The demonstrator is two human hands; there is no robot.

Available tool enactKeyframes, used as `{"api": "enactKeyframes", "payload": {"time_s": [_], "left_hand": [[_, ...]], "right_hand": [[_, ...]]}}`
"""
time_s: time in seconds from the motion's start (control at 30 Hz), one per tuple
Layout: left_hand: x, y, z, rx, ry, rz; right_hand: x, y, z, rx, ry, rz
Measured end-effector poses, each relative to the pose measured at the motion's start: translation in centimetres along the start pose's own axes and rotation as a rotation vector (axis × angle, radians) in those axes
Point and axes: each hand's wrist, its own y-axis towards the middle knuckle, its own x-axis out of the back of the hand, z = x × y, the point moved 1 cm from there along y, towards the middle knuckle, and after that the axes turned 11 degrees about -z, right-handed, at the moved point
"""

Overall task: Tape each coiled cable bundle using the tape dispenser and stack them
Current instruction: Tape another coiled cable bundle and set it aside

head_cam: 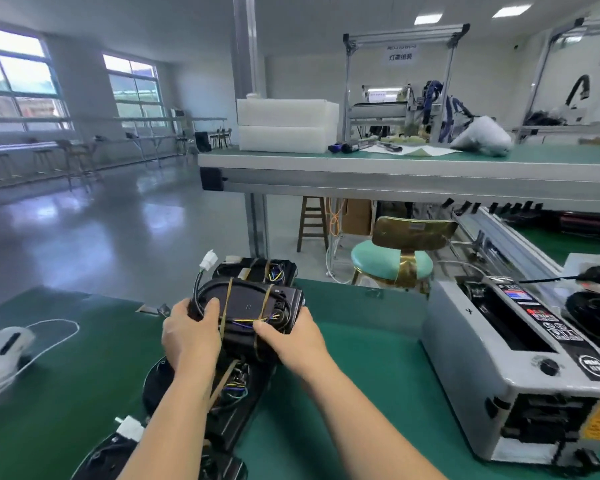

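- Hands first: left hand (191,336) and right hand (291,337) both hold the same black coiled cable bundle (253,306), which has two brownish tape strips wrapped round it, one hand at each end.
- Left hand's fingers are curled round the left end, with the thumb pressing on top over the looped cable. Right hand grips the right end, thumb on top near the thin blue and yellow wires.
- That bundle is held over the green table mat (343,375), right above a second black taped bundle (238,382) lying under the wrists. Can't tell whether the two touch.
- Its white plastic connector (208,259) sticks up at the far left on a short black lead.
- A third black taped bundle (257,268) lies just behind it at the mat's far edge.
- A fourth black bundle (111,452) sits at the bottom of the view, mostly hidden by the left forearm.
- Over on the right, a grey box-shaped tape dispenser (465,341) stands on the mat, well apart from both hands.
- Off to the left there's a white rounded device (4,344) with a looped white cord.
- Past the table is a mint-green round stool with a gold backrest (392,259).
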Motion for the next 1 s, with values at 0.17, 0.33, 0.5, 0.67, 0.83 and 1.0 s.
{"api": "enactKeyframes", "payload": {"time_s": [0.17,0.33,0.5,0.67,0.83,1.0], "left_hand": [[-1.1,2.6,0.3,0.015,0.08,-0.01],[-2.0,3.6,0.6,0.046,0.178,0.033],[-2.2,3.4,0.3,-0.025,0.211,0.039],[-2.1,3.5,1.4,-0.035,0.305,0.007],[-1.8,3.3,2.2,-0.028,0.473,0.064],[-1.1,2.9,2.1,0.017,0.452,0.096]], "right_hand": [[-2.2,1.1,-0.2,0.001,-0.053,0.006],[-3.2,1.5,-0.2,0.013,-0.159,0.018],[-3.2,0.9,-0.1,0.059,-0.378,-0.087],[-3.8,0.5,-0.1,0.106,-0.421,-0.085],[-4.4,0.2,-0.7,0.091,-0.474,-0.066],[-3.4,-0.4,-1.5,0.025,-0.375,0.022]]}}
